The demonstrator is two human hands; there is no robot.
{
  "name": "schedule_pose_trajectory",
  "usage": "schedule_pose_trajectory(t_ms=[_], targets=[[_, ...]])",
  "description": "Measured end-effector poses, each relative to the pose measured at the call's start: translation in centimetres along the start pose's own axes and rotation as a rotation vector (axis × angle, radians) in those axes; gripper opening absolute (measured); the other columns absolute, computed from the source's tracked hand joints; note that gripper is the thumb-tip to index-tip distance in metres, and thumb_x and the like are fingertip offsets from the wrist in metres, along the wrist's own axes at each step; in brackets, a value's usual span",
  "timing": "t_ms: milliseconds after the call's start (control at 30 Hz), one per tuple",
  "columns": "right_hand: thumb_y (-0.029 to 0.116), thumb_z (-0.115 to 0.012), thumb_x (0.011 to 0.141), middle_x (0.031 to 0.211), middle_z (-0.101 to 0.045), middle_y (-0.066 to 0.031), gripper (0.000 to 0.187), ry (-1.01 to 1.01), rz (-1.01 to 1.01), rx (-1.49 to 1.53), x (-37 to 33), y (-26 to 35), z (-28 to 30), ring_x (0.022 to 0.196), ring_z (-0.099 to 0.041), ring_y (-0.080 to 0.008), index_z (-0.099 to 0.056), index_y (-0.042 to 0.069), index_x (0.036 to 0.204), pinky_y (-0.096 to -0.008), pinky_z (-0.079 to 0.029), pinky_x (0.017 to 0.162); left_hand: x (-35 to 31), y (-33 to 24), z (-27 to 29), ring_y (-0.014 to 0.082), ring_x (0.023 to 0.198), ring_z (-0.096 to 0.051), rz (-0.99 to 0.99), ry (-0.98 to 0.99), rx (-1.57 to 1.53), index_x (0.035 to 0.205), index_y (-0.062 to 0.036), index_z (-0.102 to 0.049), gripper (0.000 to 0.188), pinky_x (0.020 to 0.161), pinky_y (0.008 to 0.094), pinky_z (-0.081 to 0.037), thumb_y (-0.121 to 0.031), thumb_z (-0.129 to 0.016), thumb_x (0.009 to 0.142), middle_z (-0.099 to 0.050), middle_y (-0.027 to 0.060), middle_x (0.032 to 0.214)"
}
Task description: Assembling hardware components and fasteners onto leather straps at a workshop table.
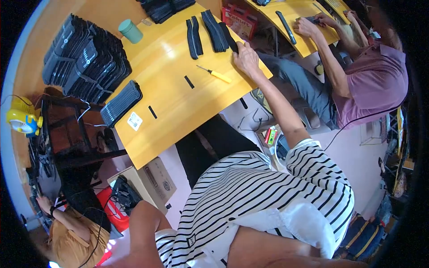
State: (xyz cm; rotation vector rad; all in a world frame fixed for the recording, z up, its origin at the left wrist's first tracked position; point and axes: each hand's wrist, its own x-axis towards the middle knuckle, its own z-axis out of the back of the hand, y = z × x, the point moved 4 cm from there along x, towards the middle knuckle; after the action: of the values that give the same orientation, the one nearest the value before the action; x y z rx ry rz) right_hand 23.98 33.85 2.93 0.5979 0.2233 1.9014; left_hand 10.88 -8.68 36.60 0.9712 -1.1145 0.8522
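My right hand point(246, 59) is at the right edge of the yellow table, fingers curled over the near end of a black strip point(229, 35). Left of that strip lies a bundle of flat black strips point(214, 32), and further left a smaller black bundle point(194, 38). A screwdriver point(215, 74) with a yellow handle lies on the tabletop near my right hand, its shaft pointing left. My left arm point(144, 228) bends at the lower edge; its hand is out of the picture.
Tall banded stacks of black strips point(85, 60) stand at the table's left, with a lower stack point(121, 103) before them. A green canister point(130, 31) stands at the back. A cardboard box point(154, 183) sits below. Co-workers sit right and lower left.
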Motion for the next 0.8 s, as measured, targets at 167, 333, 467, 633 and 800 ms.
schedule_pose_trajectory(t_ms=[167, 333, 467, 633, 800], targets=[[0.020, -0.052, 0.076, 0.093, -0.055, -0.0239, 0.030, 0.035, -0.005, 0.127, 0.1, 0.0, -0.5, 0.089, -0.055, -0.0396, -0.055, 0.003, 0.101, -0.0472, -0.044, 0.077, -3.8, 3.1, -8.2, 0.0187, 0.083, -0.056, 0.501, -0.266, -0.211, 0.098, -0.0075, -0.053, 0.022, 0.072, 0.0311, -0.048, -0.025, -0.048, 0.087, -0.058, 0.0084, 0.091], [0.018, -0.049, 0.082, 0.076, -0.059, -0.0089, 0.027, 0.180, -0.290, 0.932, -1.3, -1.7, 2.2, 0.064, -0.057, -0.0168, -0.056, 0.002, 0.103, -0.0313, -0.045, 0.058, -15.9, 6.9, -21.1, 0.0101, 0.067, -0.056, 1.444, 0.353, -0.675, 0.095, -0.0003, -0.061, 0.017, 0.060, 0.0213, -0.044, -0.013, -0.054, 0.087, -0.059, 0.0046, 0.075], [0.020, -0.049, 0.088, 0.075, -0.057, -0.0017, 0.031, 0.469, -0.409, 1.529, -6.6, 4.1, 7.0, 0.057, -0.052, -0.0072, -0.052, 0.001, 0.112, -0.0198, -0.043, 0.051, -21.5, 3.0, -23.9, 0.0101, 0.066, -0.056, 1.630, 0.548, -0.915, 0.104, 0.0017, -0.058, 0.027, 0.062, 0.0218, -0.045, -0.019, -0.051, 0.089, -0.061, 0.0072, 0.078], [0.034, -0.045, 0.090, 0.071, -0.061, -0.0057, 0.035, 1.193, -0.419, 1.612, -16.5, 11.3, 5.2, 0.053, -0.058, -0.0111, -0.059, 0.003, 0.087, -0.0217, -0.044, 0.042, -26.6, -0.2, -20.9, 0.0171, 0.069, -0.058, 2.132, 0.287, -1.323, 0.104, 0.0032, -0.054, 0.028, 0.070, 0.0282, -0.048, -0.020, -0.050, 0.088, -0.058, 0.0091, 0.074], [0.021, -0.054, 0.083, 0.072, -0.062, -0.0163, 0.021, 0.412, 0.065, 0.715, -13.0, 10.2, 3.7, 0.067, -0.062, -0.0277, -0.061, 0.001, 0.084, -0.0386, -0.047, 0.061, -28.9, 0.8, -13.9, 0.0166, 0.051, -0.051, 2.176, -0.267, -0.770, 0.083, -0.0058, -0.048, 0.024, 0.054, 0.0324, -0.047, -0.028, -0.043, 0.092, -0.047, 0.0039, 0.059]])
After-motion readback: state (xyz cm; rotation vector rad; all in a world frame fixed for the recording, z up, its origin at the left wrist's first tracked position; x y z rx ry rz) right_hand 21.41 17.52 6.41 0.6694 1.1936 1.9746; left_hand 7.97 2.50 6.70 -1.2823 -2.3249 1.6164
